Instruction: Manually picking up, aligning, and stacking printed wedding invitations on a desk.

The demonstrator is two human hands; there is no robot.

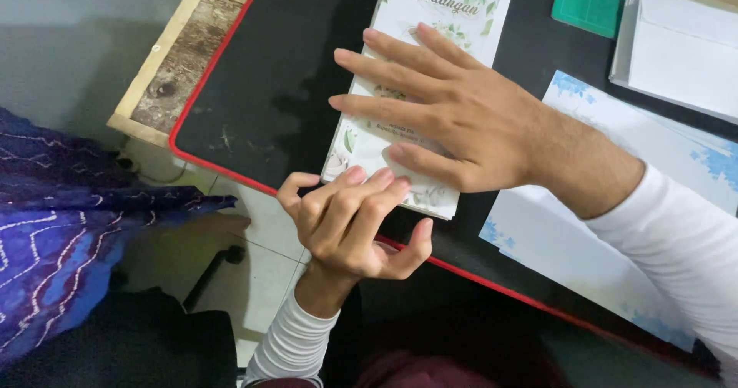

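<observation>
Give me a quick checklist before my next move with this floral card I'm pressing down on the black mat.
1. Right hand flat on the floral card, fingers spread: ok.
2. Left hand at the card's near edge, fingertips curled against it: ok.
3. Card fully on the black mat: ok, though its near corner lies close to the red border.
4. Fold edges aligned: cannot tell, the hands cover them.
5. Blue-edged sheets clear of the card: ok, beside it under the right forearm.
6. Green cutting mat and white envelopes out of the way: ok.
</observation>
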